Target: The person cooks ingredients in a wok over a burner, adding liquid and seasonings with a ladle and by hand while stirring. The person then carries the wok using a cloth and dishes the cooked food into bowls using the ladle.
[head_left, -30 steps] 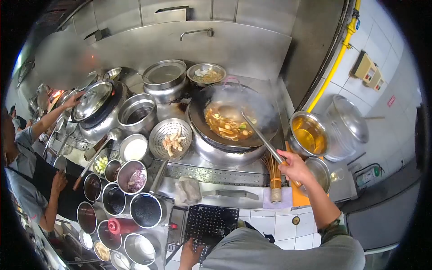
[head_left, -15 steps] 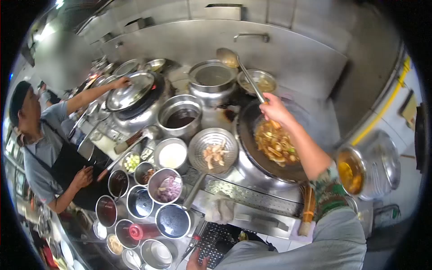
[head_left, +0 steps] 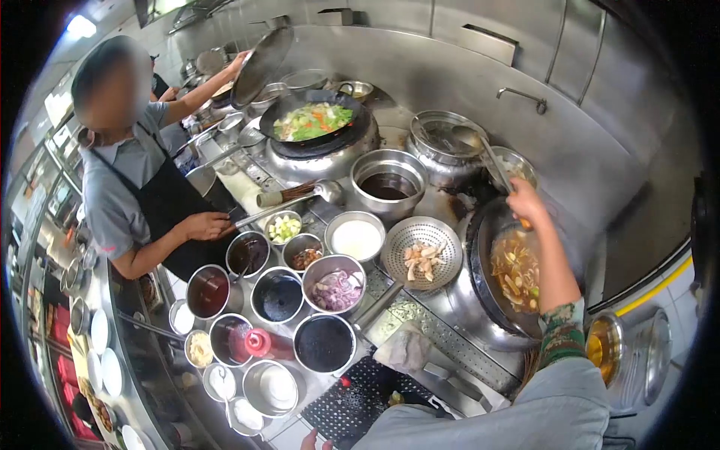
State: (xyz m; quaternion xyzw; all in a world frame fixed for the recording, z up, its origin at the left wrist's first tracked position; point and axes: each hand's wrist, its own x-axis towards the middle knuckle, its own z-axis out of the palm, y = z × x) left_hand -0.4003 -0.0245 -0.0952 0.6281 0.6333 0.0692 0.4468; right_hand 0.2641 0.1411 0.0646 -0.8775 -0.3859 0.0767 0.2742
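Note:
My right hand [head_left: 527, 202] is closed round the handle of a metal ladle [head_left: 491, 161], whose bowl hangs over a lidded-looking metal pot [head_left: 448, 137] at the upper right. Below my forearm, a dark wok [head_left: 487, 259] holds a brown stew [head_left: 516, 271]. At the bottom edge only the fingertips of my left hand [head_left: 316, 441] show, apart and with nothing seen in them. A perforated strainer [head_left: 390, 255] with pale pieces rests left of the wok.
A co-worker [head_left: 142, 161] at the left raises a lid [head_left: 262, 66] over a wok of vegetables [head_left: 311, 122] and holds another ladle. Several metal containers with sauces, chopped onion [head_left: 337, 289] and a red bottle [head_left: 268, 343] stand at centre. A cloth [head_left: 403, 346] lies on the front edge.
My view has swung left. The ladle has left the stew and risen over the back pot. The co-worker has lifted the lid off the other wok, uncovering the vegetables.

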